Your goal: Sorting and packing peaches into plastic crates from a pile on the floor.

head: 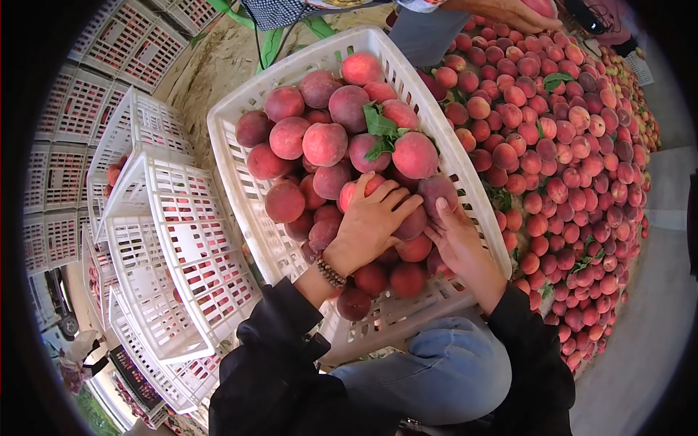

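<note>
A white slatted plastic crate [245,210] filled with red peaches [325,144] lies before me. My left hand [366,220], with a beaded bracelet [329,270] at its wrist, rests palm down over the peaches, its fingers spread across a dark red peach [413,222]. Close beside it, near the crate's right wall, my right hand [458,234] has its thumb and fingers around a dusky purple-red peach [438,192]. Green leaves [380,128] lie among the fruit above my hands. The undersides of both hands are hidden.
A large heap of peaches [551,158] spreads at the right. White crates [185,240] lean at the left, with stacked grey crates [62,174] of fruit behind them. At the top, another person's hand [504,15] is near a peach [540,6]; green stool legs [270,48] stand nearby.
</note>
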Available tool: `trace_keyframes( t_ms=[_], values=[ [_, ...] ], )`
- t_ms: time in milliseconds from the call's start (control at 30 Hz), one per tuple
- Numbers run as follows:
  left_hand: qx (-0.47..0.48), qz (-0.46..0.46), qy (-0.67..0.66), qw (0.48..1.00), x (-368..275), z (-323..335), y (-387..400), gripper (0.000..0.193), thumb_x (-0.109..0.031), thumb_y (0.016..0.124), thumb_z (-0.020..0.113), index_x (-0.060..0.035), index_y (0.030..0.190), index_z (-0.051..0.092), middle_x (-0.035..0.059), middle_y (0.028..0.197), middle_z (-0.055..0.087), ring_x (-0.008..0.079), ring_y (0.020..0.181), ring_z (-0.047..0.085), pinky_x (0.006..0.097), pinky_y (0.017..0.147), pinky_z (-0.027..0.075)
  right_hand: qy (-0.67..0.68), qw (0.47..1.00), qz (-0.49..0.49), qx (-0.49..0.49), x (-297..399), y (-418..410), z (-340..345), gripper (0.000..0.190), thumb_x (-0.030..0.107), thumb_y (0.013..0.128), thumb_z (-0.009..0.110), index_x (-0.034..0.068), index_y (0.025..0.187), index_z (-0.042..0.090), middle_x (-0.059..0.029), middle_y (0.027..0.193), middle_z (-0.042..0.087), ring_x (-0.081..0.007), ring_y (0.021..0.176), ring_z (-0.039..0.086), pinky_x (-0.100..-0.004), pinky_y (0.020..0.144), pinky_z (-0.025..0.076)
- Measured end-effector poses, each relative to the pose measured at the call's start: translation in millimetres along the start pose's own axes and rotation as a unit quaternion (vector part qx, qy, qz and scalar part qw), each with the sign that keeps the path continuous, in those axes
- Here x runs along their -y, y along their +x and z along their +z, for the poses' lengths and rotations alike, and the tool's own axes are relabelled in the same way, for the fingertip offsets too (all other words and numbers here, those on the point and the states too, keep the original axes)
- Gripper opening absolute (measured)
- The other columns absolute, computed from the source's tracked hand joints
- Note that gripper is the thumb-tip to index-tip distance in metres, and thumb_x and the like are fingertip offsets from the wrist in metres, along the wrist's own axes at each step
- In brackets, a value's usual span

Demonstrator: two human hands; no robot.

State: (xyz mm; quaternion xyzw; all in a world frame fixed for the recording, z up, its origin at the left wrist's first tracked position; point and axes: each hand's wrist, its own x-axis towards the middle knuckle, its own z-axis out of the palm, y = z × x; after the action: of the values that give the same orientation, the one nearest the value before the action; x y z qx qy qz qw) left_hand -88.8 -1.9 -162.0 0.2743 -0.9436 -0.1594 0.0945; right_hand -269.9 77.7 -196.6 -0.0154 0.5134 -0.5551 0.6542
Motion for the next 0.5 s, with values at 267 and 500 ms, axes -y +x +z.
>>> trace_keyframes(
  t_ms=[267,500],
  values=[
    [-0.045,-0.002,0.055,0.997,3,11,-8,0.083,-0.025,0.057,0.082,-0.0109,0.133,0.051,0.0048,0.125,0.059,0.0242,0.124,0.049,0.0523,0.111,0.025,0.009,1.0,-0.001,0.005,-15,2,8,0.05,0.025,0.095,0.064,0.015,0.137,0.039,-0.0053,0.133,0.051,-0.019,0.119,0.052,-0.038,0.097,0.045],
    [-0.002,0.017,0.022,1.0,-11,12,9,0.079,-0.02,0.061,0.079,-0.0065,0.133,0.05,0.0065,0.128,0.058,0.0268,0.125,0.048,0.0514,0.112,0.022,0.002,0.996,-0.043,-0.082,-11,0,10,0.053,0.027,0.092,0.067,0.007,0.136,0.043,-0.0095,0.138,0.048,-0.0259,0.124,0.05,-0.0432,0.103,0.043]
  ],
)
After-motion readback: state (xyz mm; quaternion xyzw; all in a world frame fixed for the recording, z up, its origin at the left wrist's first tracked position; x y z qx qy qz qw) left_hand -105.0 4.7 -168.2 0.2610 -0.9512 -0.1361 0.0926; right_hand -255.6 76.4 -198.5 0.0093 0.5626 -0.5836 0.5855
